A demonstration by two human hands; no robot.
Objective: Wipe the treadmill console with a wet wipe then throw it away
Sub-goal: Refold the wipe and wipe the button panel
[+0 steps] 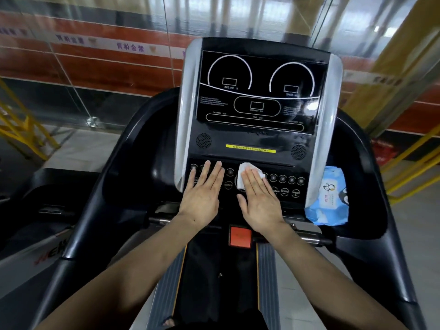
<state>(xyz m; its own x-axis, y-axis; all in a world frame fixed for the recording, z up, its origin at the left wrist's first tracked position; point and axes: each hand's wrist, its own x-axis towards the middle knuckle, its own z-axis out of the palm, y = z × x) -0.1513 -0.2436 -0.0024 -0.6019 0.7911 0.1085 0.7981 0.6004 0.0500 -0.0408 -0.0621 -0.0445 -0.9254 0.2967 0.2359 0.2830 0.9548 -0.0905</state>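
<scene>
The treadmill console [257,139] stands straight ahead, a black panel with grey side rails, a dark display above and a row of round buttons below. A white wet wipe [245,172] lies flat on the middle of the button row. My right hand [258,201] presses on the wipe with flat, extended fingers, and the wipe pokes out beyond the fingertips. My left hand [203,194] rests flat on the buttons at the left, holding nothing.
A blue pack of wet wipes [329,198] sits in the console's right side pocket. A red safety key block [240,236] is below the hands. Black handrails curve down both sides. A glass wall and yellow railings stand beyond.
</scene>
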